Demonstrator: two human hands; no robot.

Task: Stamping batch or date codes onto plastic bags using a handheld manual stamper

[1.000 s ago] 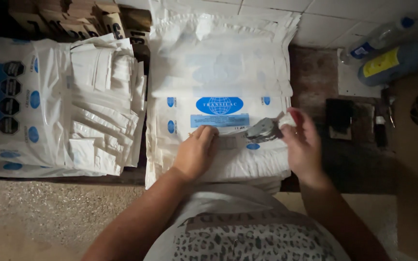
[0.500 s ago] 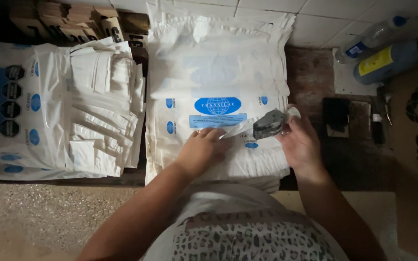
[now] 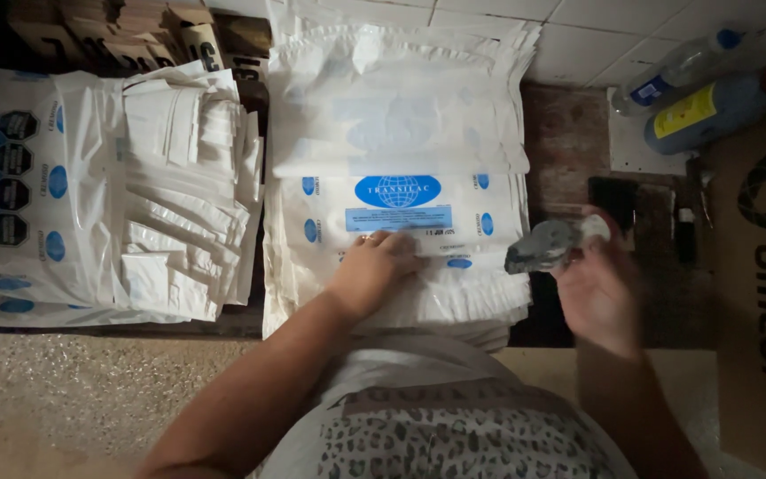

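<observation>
Left hand [image 3: 372, 270] flat on the bag stack [image 3: 401, 115], fingers together and pressed on the top bag just below its blue oval emblem. Stack white, plastic, glossy, many layers thick, edges fanning out at the near side; pale blue print showing faintly through the far half. Lying centre, running from the near edge up to the tiled wall.

Right hand [image 3: 600, 284] off the stack's right edge, over the dark table [image 3: 569, 133], fingers closed round a grey tool [image 3: 541, 247]. Tool small, dull metal, pointing left toward the stack, just clear of it. Blurred, so exact kind hard to tell; a white scrap at the thumb end, also smeared.

Left of the stack, just beside it: heap [image 3: 188, 186] of folded white strips lying on more printed bags [image 3: 19, 195], those cut off at the left edge. Brown boxes [image 3: 117, 31] far left, mostly in shadow.

Far right: two bottles [image 3: 693, 89] lying down, partly cropped. Cardboard box [image 3: 764, 266] at the right edge, cut off. Dark small items [image 3: 618, 208] between box and stack, too dim to make out.

Near edge: patterned shirt, forearms only.
</observation>
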